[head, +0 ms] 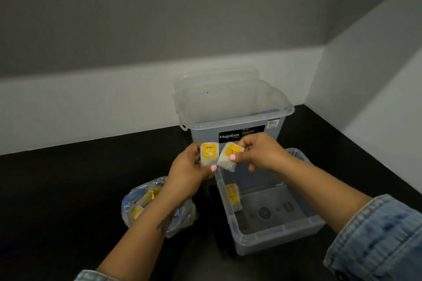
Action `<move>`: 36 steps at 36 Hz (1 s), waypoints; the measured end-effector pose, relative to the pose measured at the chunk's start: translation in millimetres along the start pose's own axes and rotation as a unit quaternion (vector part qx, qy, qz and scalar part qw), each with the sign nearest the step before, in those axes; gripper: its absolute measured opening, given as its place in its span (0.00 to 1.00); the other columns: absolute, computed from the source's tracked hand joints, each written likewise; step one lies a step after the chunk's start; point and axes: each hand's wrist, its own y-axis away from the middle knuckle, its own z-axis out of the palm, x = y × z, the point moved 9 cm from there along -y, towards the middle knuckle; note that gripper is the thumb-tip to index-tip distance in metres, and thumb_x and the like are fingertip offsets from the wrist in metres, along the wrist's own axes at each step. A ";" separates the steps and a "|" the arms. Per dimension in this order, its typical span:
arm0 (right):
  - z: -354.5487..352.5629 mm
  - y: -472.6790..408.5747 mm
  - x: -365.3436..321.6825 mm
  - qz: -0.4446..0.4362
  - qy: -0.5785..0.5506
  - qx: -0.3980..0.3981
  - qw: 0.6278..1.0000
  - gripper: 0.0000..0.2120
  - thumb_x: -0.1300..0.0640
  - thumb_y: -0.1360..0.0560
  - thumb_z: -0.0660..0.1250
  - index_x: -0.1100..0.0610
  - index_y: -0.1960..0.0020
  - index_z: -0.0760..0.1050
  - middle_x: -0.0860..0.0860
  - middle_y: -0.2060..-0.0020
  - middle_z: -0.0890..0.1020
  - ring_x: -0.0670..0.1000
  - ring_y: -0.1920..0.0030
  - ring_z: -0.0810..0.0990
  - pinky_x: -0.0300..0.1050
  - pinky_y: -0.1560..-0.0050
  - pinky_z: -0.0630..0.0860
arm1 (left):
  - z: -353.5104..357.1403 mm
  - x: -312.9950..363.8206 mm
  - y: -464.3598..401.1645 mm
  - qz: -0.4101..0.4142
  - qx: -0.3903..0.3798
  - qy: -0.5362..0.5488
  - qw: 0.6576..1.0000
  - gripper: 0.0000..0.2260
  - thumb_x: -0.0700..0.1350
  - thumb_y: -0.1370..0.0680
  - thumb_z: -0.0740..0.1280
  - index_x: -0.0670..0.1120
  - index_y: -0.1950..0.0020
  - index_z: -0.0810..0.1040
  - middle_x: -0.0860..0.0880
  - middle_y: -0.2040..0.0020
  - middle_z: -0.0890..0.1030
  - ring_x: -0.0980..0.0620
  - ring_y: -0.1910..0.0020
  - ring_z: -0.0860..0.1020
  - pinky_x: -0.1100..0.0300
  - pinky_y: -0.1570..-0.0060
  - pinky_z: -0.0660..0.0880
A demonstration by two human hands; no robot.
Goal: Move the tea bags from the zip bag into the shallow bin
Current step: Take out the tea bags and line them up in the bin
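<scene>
My left hand (190, 170) pinches one tea bag (209, 155) with a yellow tag, held upright. Beside it, my right hand (260, 151) pinches a second tea bag (229, 155), tilted. Both bags hang side by side above the far left corner of the shallow clear bin (280, 237). Another tea bag (233, 196) leans against the bin's left inner wall. The zip bag (146, 203), clear with blue print, lies on the counter left of the bin, partly hidden by my left forearm, with several yellow-tagged tea bags inside.
A tall clear Megabox storage box (233, 107) stands behind the shallow bin, with a clear lid leaning behind it against the wall. The black counter (68, 189) meets grey walls at the back and right.
</scene>
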 end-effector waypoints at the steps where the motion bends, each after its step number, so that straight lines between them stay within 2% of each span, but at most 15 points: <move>1: -4.5 0.6 5.3 0.003 0.005 0.001 1.000 0.08 0.56 0.30 0.75 0.54 0.62 0.76 0.47 0.67 0.80 0.43 0.76 0.74 0.36 0.66 0.74 | 0.8 -0.7 -1.4 -0.002 0.006 -0.005 1.000 0.17 0.36 0.27 0.70 0.54 0.46 0.73 0.50 0.45 0.80 0.51 0.45 0.79 0.49 0.45 0.78; 3: -11.4 1.3 16.8 0.012 0.013 -0.005 1.000 0.08 0.57 0.30 0.75 0.54 0.62 0.76 0.47 0.68 0.79 0.40 0.78 0.73 0.34 0.69 0.73 | 0.9 -2.7 -3.6 -0.010 0.019 -0.013 1.000 0.17 0.36 0.27 0.70 0.54 0.44 0.73 0.50 0.44 0.80 0.51 0.44 0.79 0.49 0.44 0.78; 5: -14.8 2.2 29.2 0.026 0.032 -0.025 0.999 0.07 0.57 0.30 0.74 0.54 0.61 0.76 0.47 0.67 0.79 0.40 0.77 0.73 0.33 0.70 0.72 | 1.8 -3.4 -5.1 -0.014 0.028 -0.015 0.999 0.18 0.36 0.27 0.70 0.52 0.42 0.72 0.51 0.44 0.80 0.51 0.44 0.79 0.49 0.43 0.77; 8: -9.6 3.2 45.8 0.044 0.089 -0.069 0.993 0.06 0.56 0.30 0.74 0.53 0.60 0.77 0.47 0.63 0.79 0.44 0.66 0.76 0.37 0.64 0.73 | 3.6 -2.5 -5.2 -0.011 0.032 -0.018 0.999 0.18 0.36 0.27 0.70 0.52 0.42 0.72 0.50 0.44 0.80 0.51 0.44 0.79 0.50 0.42 0.77; 11: 6.3 3.0 59.8 0.045 0.153 -0.111 0.981 0.06 0.54 0.30 0.74 0.50 0.61 0.77 0.45 0.62 0.80 0.46 0.57 0.78 0.40 0.53 0.74 | 7.8 -1.3 -4.5 -0.001 0.033 -0.030 0.999 0.17 0.37 0.27 0.70 0.51 0.42 0.72 0.50 0.44 0.80 0.52 0.45 0.79 0.51 0.43 0.77; 13: 20.4 2.4 68.0 0.044 0.187 -0.141 0.971 0.05 0.53 0.30 0.74 0.49 0.59 0.78 0.47 0.57 0.82 0.48 0.53 0.80 0.42 0.48 0.76 | 11.5 -2.2 -4.0 0.003 0.033 -0.035 0.999 0.17 0.38 0.27 0.70 0.51 0.41 0.72 0.51 0.44 0.80 0.52 0.45 0.79 0.52 0.45 0.78; 14: 26.5 2.6 72.0 0.044 0.200 -0.153 0.967 0.05 0.53 0.30 0.74 0.50 0.57 0.79 0.48 0.54 0.82 0.48 0.51 0.80 0.42 0.47 0.76 | 14.4 -2.7 -3.3 0.003 0.032 -0.036 0.999 0.17 0.38 0.27 0.71 0.51 0.42 0.72 0.51 0.45 0.80 0.53 0.45 0.79 0.54 0.46 0.79; 17: 43.9 1.7 83.3 0.053 0.238 -0.180 0.953 0.12 0.51 0.30 0.74 0.54 0.48 0.81 0.50 0.50 0.83 0.49 0.50 0.80 0.43 0.46 0.76 | 20.4 -3.9 -0.9 0.009 0.029 -0.034 0.999 0.16 0.38 0.27 0.71 0.51 0.43 0.72 0.51 0.46 0.80 0.54 0.46 0.79 0.58 0.50 0.79; 19: 54.1 0.2 90.0 0.056 0.262 -0.188 0.945 0.13 0.50 0.31 0.75 0.54 0.48 0.81 0.50 0.50 0.83 0.50 0.49 0.80 0.46 0.44 0.76 | 21.8 -4.6 0.5 0.011 0.030 -0.032 0.999 0.16 0.38 0.27 0.71 0.52 0.44 0.72 0.52 0.47 0.80 0.54 0.47 0.79 0.58 0.49 0.79; 24: 69.9 -6.6 97.1 0.047 0.329 -0.181 0.926 0.15 0.47 0.32 0.75 0.54 0.49 0.81 0.51 0.53 0.82 0.52 0.52 0.80 0.46 0.52 0.77 | 23.2 -6.6 2.5 0.017 0.036 -0.029 0.999 0.16 0.38 0.27 0.71 0.54 0.46 0.73 0.51 0.47 0.81 0.53 0.47 0.80 0.50 0.46 0.79; 26: 73.7 -9.5 97.4 0.044 0.350 -0.169 0.920 0.16 0.48 0.32 0.75 0.53 0.47 0.80 0.51 0.52 0.82 0.52 0.51 0.80 0.46 0.52 0.77 | 23.6 -7.3 3.0 0.021 0.039 -0.027 0.999 0.16 0.37 0.28 0.72 0.55 0.47 0.73 0.50 0.47 0.81 0.52 0.47 0.80 0.49 0.45 0.78; 28: 75.6 -11.6 94.8 0.035 0.371 -0.153 0.915 0.15 0.50 0.30 0.73 0.55 0.46 0.79 0.52 0.53 0.81 0.53 0.50 0.80 0.46 0.50 0.77 | 24.1 -8.2 3.0 0.023 0.041 -0.024 0.999 0.17 0.37 0.28 0.72 0.54 0.46 0.73 0.49 0.47 0.81 0.52 0.47 0.80 0.49 0.45 0.78; 32: 76.7 -13.0 85.8 0.002 0.406 -0.119 0.906 0.10 0.56 0.28 0.70 0.57 0.48 0.80 0.54 0.54 0.81 0.54 0.52 0.80 0.45 0.53 0.77 | 24.3 -9.9 2.3 0.025 0.045 -0.027 0.998 0.17 0.37 0.28 0.72 0.55 0.46 0.73 0.49 0.46 0.81 0.52 0.46 0.80 0.50 0.44 0.78; 36: 78.2 -11.9 82.5 -0.011 0.402 -0.110 0.909 0.09 0.56 0.28 0.70 0.56 0.49 0.79 0.53 0.54 0.81 0.53 0.53 0.80 0.44 0.56 0.76 | 24.3 -9.5 1.7 0.028 0.046 -0.032 0.998 0.18 0.38 0.28 0.72 0.57 0.47 0.72 0.51 0.46 0.81 0.53 0.46 0.80 0.53 0.44 0.78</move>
